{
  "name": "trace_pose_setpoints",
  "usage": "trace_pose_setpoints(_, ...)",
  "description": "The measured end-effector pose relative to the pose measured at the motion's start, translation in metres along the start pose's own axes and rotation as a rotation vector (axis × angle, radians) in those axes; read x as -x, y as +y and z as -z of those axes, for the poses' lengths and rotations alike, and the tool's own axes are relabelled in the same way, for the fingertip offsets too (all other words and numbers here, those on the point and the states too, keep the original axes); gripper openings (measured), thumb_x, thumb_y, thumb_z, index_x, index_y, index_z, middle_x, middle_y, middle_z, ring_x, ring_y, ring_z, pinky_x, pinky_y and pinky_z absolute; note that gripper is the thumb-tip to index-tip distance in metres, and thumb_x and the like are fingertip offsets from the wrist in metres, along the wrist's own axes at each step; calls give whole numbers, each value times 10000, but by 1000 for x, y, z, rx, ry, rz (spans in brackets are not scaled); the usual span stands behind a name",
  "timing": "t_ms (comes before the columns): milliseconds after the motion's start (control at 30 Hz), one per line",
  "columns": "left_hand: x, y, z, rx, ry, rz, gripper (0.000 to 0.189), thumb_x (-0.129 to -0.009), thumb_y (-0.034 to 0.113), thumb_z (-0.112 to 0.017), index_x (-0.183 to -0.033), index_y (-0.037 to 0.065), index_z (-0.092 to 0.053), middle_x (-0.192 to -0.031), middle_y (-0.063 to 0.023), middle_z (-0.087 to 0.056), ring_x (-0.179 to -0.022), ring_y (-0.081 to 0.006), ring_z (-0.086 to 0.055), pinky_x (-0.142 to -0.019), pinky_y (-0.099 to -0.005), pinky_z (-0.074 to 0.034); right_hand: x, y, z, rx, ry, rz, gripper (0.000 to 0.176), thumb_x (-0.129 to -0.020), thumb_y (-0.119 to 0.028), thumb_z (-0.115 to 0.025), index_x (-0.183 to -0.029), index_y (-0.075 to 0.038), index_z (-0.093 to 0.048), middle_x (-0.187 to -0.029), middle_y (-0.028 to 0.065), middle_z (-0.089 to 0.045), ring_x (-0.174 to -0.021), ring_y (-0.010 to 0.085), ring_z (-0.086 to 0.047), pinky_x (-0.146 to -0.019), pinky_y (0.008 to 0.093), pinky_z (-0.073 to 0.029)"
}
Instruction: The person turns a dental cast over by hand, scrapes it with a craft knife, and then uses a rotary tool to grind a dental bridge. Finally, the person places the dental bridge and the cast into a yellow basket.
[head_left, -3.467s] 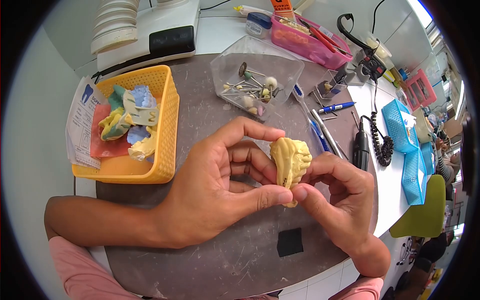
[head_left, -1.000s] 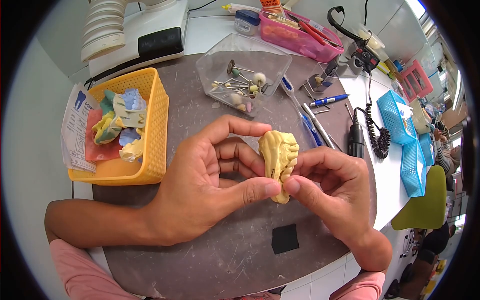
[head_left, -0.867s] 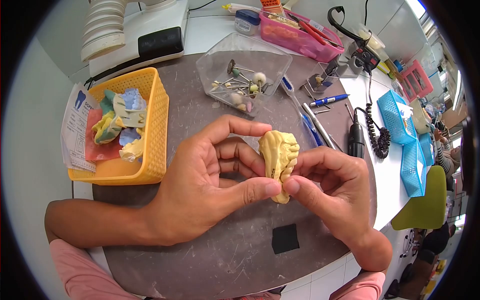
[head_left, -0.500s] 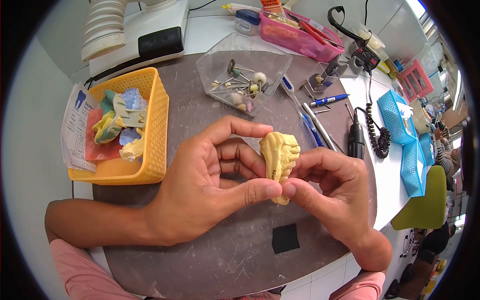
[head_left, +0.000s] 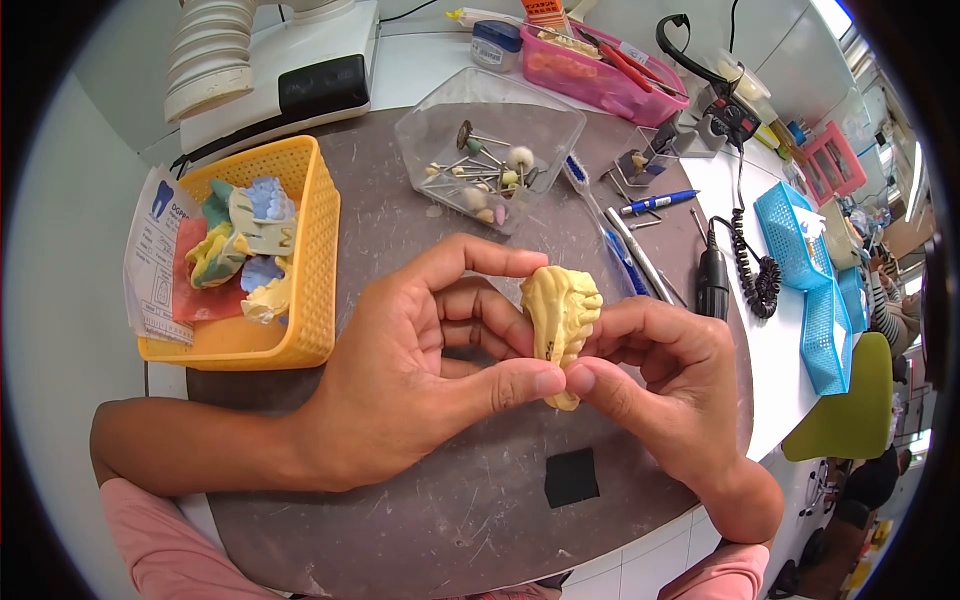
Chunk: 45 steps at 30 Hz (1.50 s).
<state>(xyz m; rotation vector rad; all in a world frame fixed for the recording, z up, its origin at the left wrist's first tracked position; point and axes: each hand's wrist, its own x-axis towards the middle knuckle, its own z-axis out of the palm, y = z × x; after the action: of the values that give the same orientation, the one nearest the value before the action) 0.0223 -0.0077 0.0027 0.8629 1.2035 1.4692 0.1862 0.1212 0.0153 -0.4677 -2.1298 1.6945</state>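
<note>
While the yellow basket of other casts is set at the left, the left hand is closed on the yellow dental cast, which is held above the grey mat and pinched from the other side by the right hand. Pressure is best kept on the base, so that the fragile teeth are spared.

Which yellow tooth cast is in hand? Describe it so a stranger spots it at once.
Start at the round grey mat on the bench. Over its centre, the left hand and right hand pinch one plain yellow cast. Unlike the casts piled in the yellow basket, it alone is in hand.
</note>
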Motion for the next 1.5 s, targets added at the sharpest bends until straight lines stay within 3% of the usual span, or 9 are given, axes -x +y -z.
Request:
trace_pose_setpoints(533, -1, -3, 2, 18, -25, -26, 636, -809, 26, -743, -1348, -7, -407, -956, -75, -591, -903, -103, -598, -831, -233, -536, -1, -8, 1, -12, 34, -76, 216, -879, -113, -693, -997, 66, -669, -891, 111, -702, -834, 130, -671, -790, 272, -552)
trace_pose_setpoints(1133, -2, -4, 5, 46, -35, -8, 595, -854, 48, -697, -1362, -15, -392, -967, -84, -584, -908, -133, -628, -801, -266, -590, -1, -4, 2, -181, 10, -141, 214, -868, -66, -700, -1027, 64, -642, -927, 110, -694, -861, 118, -669, -794, 237, -545)
trace_pose_setpoints(1433, -2, -7, 3, 54, -33, -67, 622, -850, 47, -704, -1383, 6, -385, -976, -89, -588, -899, -122, -627, -792, -245, -578, -1, -1, -1, -155, 19, -96, 252, -849, -65, -722, -1052, 60, -640, -925, 108, -695, -848, 125, -673, -774, 245, -554)
trace_pose_setpoints(1500, -3, -6, 2, 76, 16, -74, 611, -848, 38, -703, -1370, 19, -387, -992, -88, -592, -902, -121, -629, -809, -249, -573, 0, -1, -4, 21, 8, 70, 319, -817, -55, -741, -1098, 54, -637, -900, 102, -688, -802, 127, -667, -748, 250, -556)
